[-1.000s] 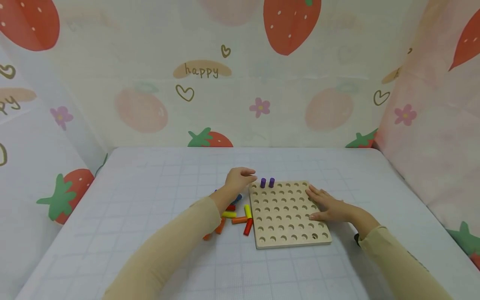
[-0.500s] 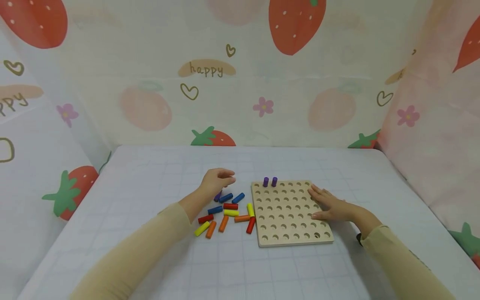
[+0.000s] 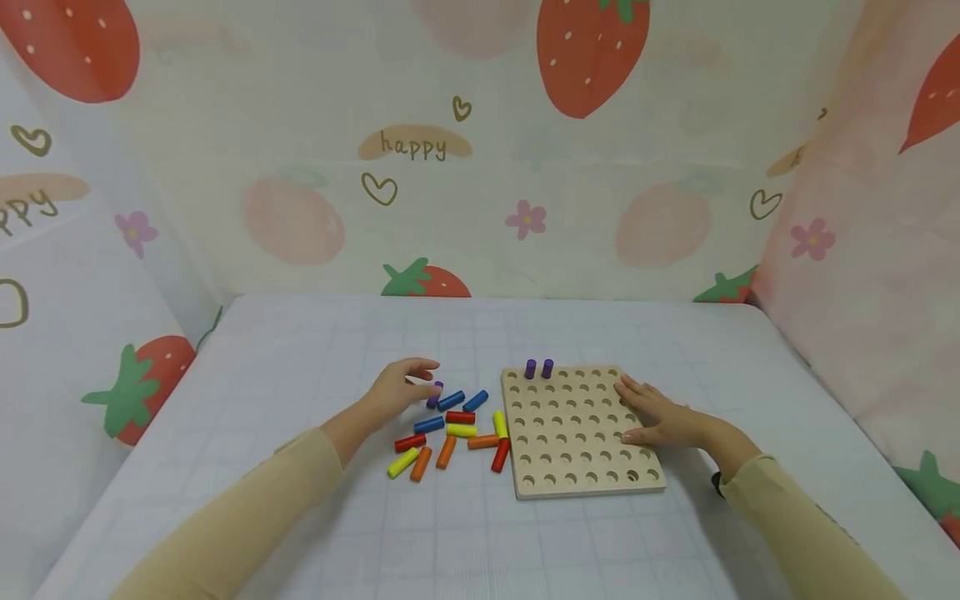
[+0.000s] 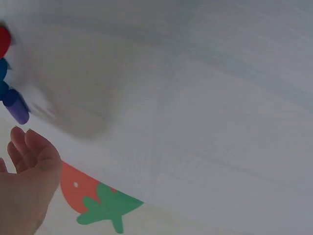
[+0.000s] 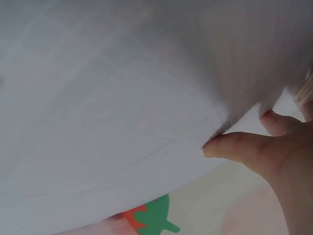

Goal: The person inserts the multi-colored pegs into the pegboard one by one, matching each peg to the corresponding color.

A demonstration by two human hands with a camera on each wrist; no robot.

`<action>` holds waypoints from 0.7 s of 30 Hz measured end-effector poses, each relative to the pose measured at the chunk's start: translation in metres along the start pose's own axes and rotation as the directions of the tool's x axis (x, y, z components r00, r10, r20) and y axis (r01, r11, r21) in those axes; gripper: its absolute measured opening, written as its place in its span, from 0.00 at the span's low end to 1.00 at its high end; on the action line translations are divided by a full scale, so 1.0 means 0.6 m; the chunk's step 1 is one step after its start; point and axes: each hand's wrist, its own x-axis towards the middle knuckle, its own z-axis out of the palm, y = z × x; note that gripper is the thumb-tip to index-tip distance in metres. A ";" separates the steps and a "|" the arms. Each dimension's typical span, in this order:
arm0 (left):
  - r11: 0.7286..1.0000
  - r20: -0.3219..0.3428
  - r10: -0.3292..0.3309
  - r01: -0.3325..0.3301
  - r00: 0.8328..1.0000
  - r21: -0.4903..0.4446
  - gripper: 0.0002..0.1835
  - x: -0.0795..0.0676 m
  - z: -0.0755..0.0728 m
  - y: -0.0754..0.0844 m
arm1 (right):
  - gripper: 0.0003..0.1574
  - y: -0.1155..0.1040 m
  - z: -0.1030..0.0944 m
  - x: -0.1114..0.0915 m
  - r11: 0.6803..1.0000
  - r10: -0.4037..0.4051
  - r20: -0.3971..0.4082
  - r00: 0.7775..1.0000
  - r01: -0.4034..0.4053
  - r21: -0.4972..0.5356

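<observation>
My left hand [image 3: 393, 390] hovers at the left of the loose pegs, thumb and fingers apart and slightly bent. Right at its fingertips is a purple peg [image 3: 438, 389]; the left wrist view shows a gap between this peg [image 4: 18, 108] and the hand [image 4: 32, 164]. A square wooden pegboard [image 3: 585, 492] with rows of round holes lies to the right. Two purple pegs [image 3: 531, 369] stand upright in its back row. My right hand [image 3: 663, 419] rests with spread fingers on the board's right edge. In the right wrist view, its thumb [image 5: 234, 147] stretches out straight.
Loose blue pegs [image 3: 452, 401], red pegs [image 3: 461, 417], yellow pegs [image 3: 403, 462] and orange pegs [image 3: 422, 464] lie scattered left of the board. A yellow peg [image 3: 500, 424] and a red peg [image 3: 500, 456] lie against its left side. A strawberry-print backdrop [image 3: 525, 167] rises behind the table.
My left hand has moved left from the board's back left corner to the purple peg beside the blue ones, uncovering several loose pegs. The right hand stays on the board.
</observation>
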 end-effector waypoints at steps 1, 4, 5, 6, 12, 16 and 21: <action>1.000 0.017 0.002 -0.002 1.000 0.011 0.25 0.000 -0.003 -0.004 | 0.59 0.001 0.000 0.000 1.000 0.000 -0.001 1.000 0.000 -0.003; 0.999 0.059 -0.009 0.006 0.998 0.041 0.28 0.004 -0.011 -0.013 | 0.59 0.001 0.001 0.000 1.000 -0.003 -0.002 1.000 0.003 0.004; 0.999 0.072 -0.014 0.011 0.997 0.049 0.28 0.005 -0.014 -0.015 | 0.59 0.001 0.001 0.000 1.000 -0.005 -0.002 1.000 0.006 0.004; 0.998 0.082 -0.022 0.017 0.996 0.057 0.29 0.007 -0.016 -0.017 | 0.59 0.000 0.001 0.000 1.000 -0.005 -0.002 1.000 0.005 0.005; 0.993 0.170 -0.002 -0.018 0.985 0.117 0.32 0.018 -0.027 -0.030 | 0.59 -0.001 0.002 0.002 1.000 -0.007 -0.002 1.000 0.007 0.001; 0.983 0.239 0.012 -0.055 0.971 0.175 0.33 0.027 -0.030 -0.035 | 0.59 -0.003 0.000 0.000 1.000 -0.002 0.001 1.000 0.002 0.008; 0.960 0.304 -0.010 -0.076 0.953 0.271 0.33 0.038 -0.031 -0.029 | 0.58 -0.004 0.000 -0.003 1.000 -0.011 -0.003 1.000 0.011 0.015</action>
